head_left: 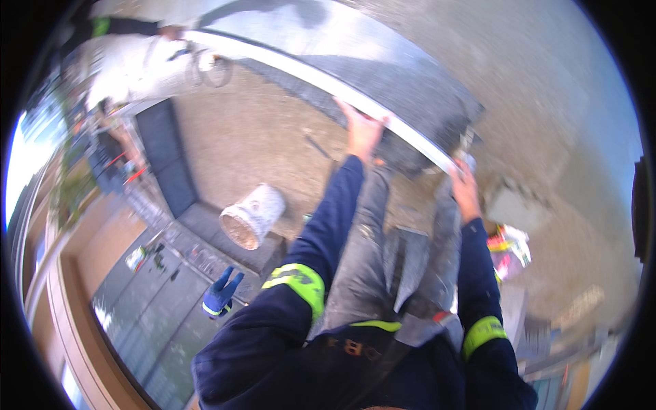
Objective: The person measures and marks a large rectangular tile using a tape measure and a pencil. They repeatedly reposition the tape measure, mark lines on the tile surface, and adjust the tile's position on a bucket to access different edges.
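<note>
A long, pale, straight bar [314,76] runs from the far left toward my right side, above a large dark grey slab [410,75]. My left hand [362,130] grips its near edge around the middle, thumb and fingers apart along it. At the near right end, my right hand [466,193] is closed on the bar; motion blur softens its fingers. A co-worker's hand [171,32] in a dark sleeve with a bright yellow band is at the far left end. The undersides of the bar and slab are hidden.
A dirty white bucket [263,212] lies tilted to my left, near upright dark slabs [162,157]. Blue gloves [220,294] rest on grey paving [164,328]. A colourful bag [509,253] sits by my right forearm. Sandy ground [273,130] lies between.
</note>
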The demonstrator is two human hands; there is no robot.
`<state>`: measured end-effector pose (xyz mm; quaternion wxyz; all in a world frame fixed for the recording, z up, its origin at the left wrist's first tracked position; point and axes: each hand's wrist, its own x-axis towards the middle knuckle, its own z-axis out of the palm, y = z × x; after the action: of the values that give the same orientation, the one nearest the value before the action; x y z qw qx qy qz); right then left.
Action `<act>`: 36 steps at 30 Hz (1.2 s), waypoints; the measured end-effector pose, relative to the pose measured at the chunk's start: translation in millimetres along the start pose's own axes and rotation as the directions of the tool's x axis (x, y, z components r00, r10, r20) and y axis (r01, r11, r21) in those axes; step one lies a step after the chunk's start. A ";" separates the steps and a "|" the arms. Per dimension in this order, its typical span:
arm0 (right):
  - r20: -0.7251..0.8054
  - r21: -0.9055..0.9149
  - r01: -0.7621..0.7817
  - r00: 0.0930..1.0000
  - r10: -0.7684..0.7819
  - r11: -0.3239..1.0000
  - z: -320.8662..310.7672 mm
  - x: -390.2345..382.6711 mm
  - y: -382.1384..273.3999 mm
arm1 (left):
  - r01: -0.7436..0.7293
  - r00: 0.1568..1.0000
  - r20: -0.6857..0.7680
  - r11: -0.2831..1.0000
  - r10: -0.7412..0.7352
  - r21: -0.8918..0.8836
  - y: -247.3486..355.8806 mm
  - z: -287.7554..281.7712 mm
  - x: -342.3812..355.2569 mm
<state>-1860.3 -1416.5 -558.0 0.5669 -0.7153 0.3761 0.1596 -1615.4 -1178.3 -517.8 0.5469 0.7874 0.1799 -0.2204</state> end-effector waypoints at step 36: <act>-0.004 -0.006 -0.126 0.992 0.126 0.992 2.0 -14.1 -13.4 | 0.242 0.962 0.165 0.961 -0.218 -0.137 0.6 9.6 15.5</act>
<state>-1859.6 -1408.6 -540.1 0.5527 -0.6924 0.4209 0.1951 -1603.5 -1186.9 -528.7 0.5892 0.6973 0.2460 -0.3258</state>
